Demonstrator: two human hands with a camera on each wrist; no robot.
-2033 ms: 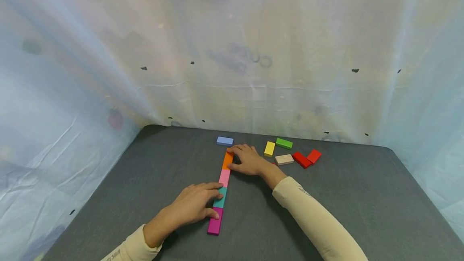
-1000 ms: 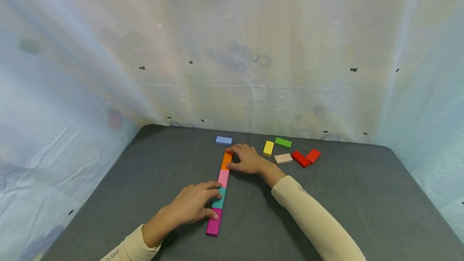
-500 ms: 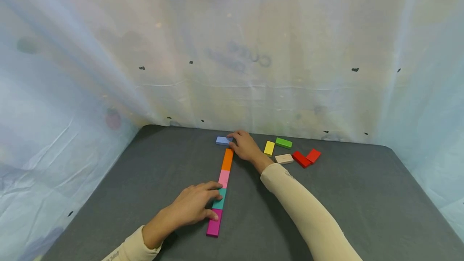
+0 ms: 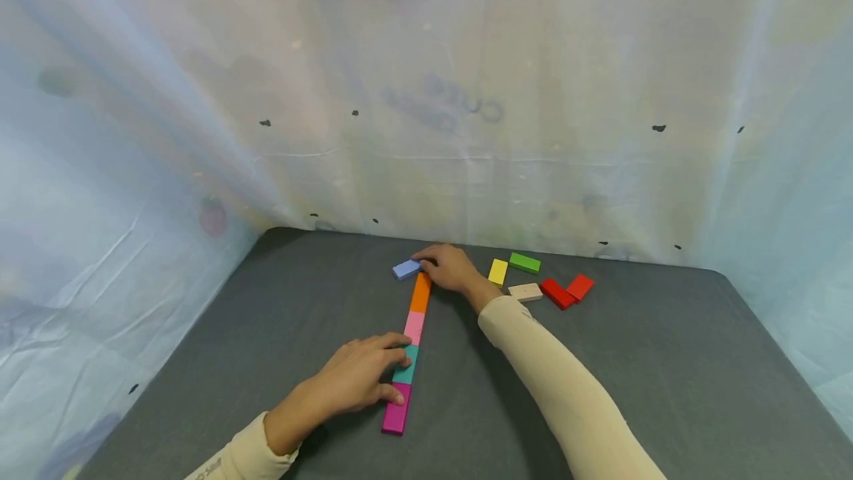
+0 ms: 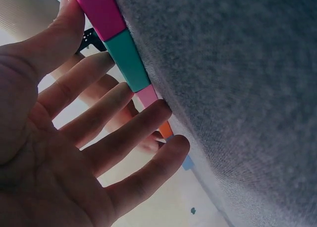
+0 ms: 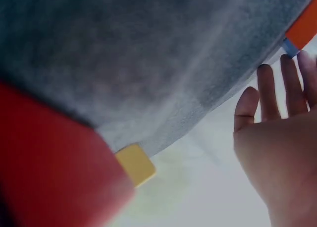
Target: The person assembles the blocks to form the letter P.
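A straight row of flat blocks runs away from the person in the head view: a magenta block [image 4: 395, 419], a teal block [image 4: 406, 373], a pink block [image 4: 414, 325] and an orange block [image 4: 420, 293]. The left hand [image 4: 356, 375] rests along the row's near half, fingers spread, thumb on magenta and fingertips by teal and pink. At the far end, the right hand [image 4: 453, 269] pinches the right end of a light blue block [image 4: 405, 270] between thumb and index finger. That block lies slantwise near the orange one; the hand hides its right end.
Right of the right hand lie a yellow block [image 4: 497, 272], a green block [image 4: 525, 263], a natural wood block [image 4: 525, 292] and two touching red blocks [image 4: 557, 293]. A pale curtain [image 4: 533, 132] hangs behind the dark table [image 4: 666, 361].
The right hand has left the orange block and reached the blue block. The blue block has turned, its left end shifting nearer the person. The left hand has stayed in place.
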